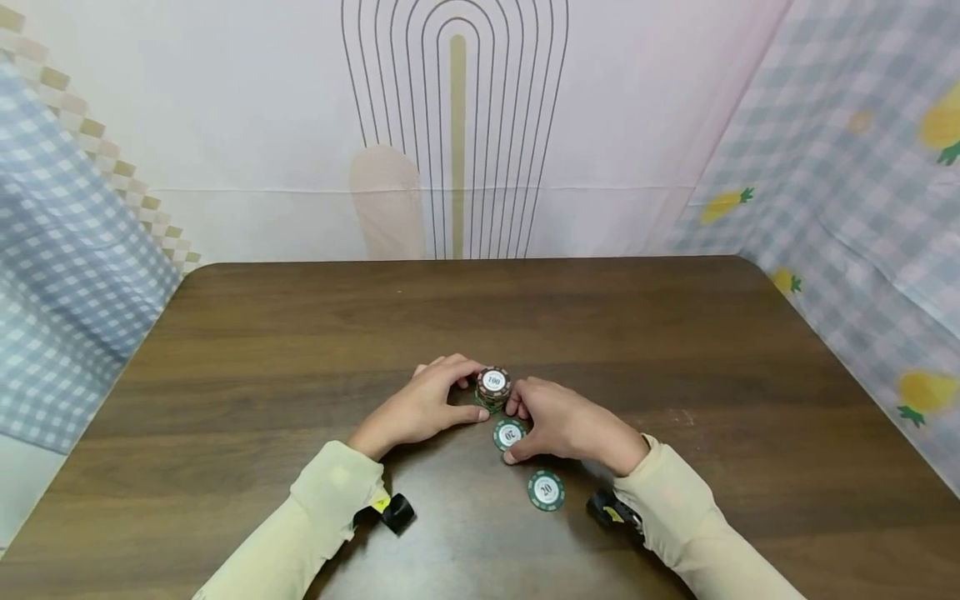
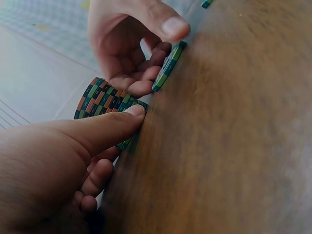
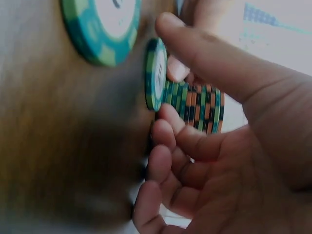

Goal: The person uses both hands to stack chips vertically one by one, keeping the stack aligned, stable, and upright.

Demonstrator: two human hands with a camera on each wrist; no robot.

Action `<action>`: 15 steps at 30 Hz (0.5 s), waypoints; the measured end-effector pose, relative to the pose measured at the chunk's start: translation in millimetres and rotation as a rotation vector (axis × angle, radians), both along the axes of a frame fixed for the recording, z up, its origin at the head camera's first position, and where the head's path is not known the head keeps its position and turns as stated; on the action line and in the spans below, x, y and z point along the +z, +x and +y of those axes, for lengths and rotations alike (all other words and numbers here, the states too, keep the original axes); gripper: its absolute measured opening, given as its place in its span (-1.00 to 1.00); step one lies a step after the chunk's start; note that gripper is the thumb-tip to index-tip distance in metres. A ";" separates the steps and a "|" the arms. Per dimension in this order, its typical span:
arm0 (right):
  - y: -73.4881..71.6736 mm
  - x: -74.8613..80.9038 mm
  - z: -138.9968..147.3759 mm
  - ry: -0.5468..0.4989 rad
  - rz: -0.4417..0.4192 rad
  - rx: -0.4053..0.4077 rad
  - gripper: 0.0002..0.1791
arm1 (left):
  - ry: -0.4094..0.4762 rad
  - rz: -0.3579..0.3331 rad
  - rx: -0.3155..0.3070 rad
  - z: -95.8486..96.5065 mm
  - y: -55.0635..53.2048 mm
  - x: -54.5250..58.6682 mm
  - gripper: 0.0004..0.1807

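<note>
A stack of poker chips, with a dark "100" chip on top and green chips at the bottom, stands on the table. My left hand holds it from the left, the thumb at its base and the other fingers partly hidden behind it. A green "20" poker chip lies just in front of the stack. Around that chip, the thumb and bent fingers of my right hand are spread, very close to its edges; a firm pinch is not visible. Another green "20" chip lies flat nearer me.
The brown wooden table extends around both hands. Behind it hangs a white cloth with curved lines. Checked blue cloths drape at the left and right. A black device sits at each wrist.
</note>
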State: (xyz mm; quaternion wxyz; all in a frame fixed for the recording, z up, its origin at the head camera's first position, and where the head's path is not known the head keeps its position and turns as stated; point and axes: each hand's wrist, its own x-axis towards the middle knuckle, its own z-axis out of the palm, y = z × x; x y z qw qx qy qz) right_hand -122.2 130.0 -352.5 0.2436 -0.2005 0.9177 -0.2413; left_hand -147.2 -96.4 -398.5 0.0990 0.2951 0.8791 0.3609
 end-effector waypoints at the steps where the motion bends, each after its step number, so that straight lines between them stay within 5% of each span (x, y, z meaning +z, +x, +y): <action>1: 1.5 0.2 -1.5 0.014 0.014 -0.005 -0.51 | 0.001 0.006 -0.001 0.1 0.2 0.1 -0.45; 15: 7.1 1.0 -7.7 0.121 0.110 0.025 -0.68 | 0.002 0.030 -0.004 -0.3 1.6 -0.1 -0.46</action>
